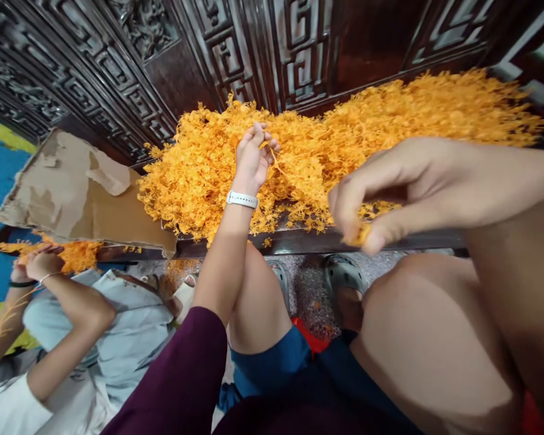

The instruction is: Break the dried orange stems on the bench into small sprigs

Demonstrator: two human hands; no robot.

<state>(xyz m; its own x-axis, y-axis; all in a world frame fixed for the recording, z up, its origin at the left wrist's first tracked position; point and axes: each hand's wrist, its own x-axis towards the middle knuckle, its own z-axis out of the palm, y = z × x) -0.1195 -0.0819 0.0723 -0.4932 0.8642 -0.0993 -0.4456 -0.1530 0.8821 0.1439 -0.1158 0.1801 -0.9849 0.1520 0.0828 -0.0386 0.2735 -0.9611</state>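
Observation:
A long heap of orange artificial flower pieces (299, 163), spiky and plastic-looking, lies along a dark wooden ledge. My left hand (254, 156), with a white band on its wrist, is over the middle of the heap. Its fingers are curled around a thin orange stem (277, 162) that slants down to the right. Nearer to the camera, my right hand (399, 187) is in front of the heap's right part, slightly blurred. Between its thumb and fingertips it pinches a small orange flower piece (359, 233), whose exact shape is hard to make out.
Behind the heap rises a carved dark wood panel (263, 48). A torn cardboard piece (77, 193) lies at left. Beyond it, another person's hands (40, 266) hold orange strands. My knees and grey clogs (344, 273) are below the ledge (299, 243).

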